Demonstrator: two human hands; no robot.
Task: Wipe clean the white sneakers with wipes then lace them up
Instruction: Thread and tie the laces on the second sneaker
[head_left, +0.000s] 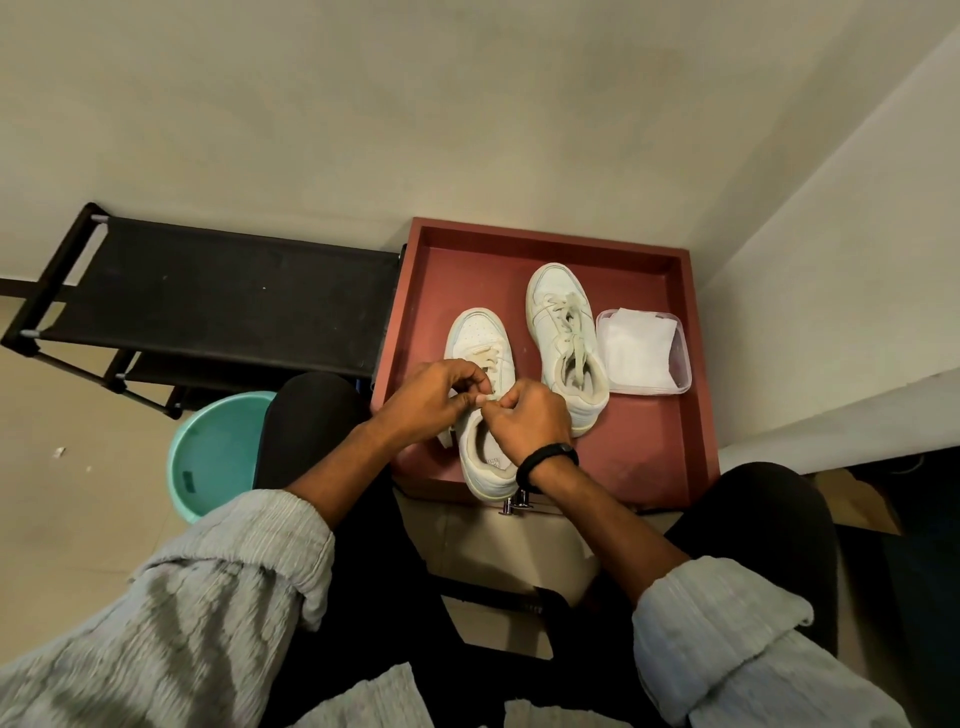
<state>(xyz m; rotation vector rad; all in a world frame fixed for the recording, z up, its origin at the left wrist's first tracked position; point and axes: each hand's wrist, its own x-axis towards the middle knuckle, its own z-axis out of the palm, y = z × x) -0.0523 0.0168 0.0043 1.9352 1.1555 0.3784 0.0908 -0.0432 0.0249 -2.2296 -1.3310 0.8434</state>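
Observation:
Two white sneakers stand toes-away on a reddish-brown tray (670, 467). The right sneaker (563, 332) has its laces threaded and lying loose over the tongue. The left sneaker (480, 343) is nearer me, with lacing visible only near the toe. My left hand (441, 397) and my right hand (530, 418) meet over its middle, both pinching the cream lace; a lace end hangs by my left wrist. My hands hide the upper eyelets. A clear plastic box of white wipes (641, 351) sits at the right of the tray.
A black fabric rack (218, 296) stands left of the tray against the wall. A teal bucket (213, 457) is on the floor below it, beside my left knee. Walls close in behind and at the right. My knees flank the tray's near edge.

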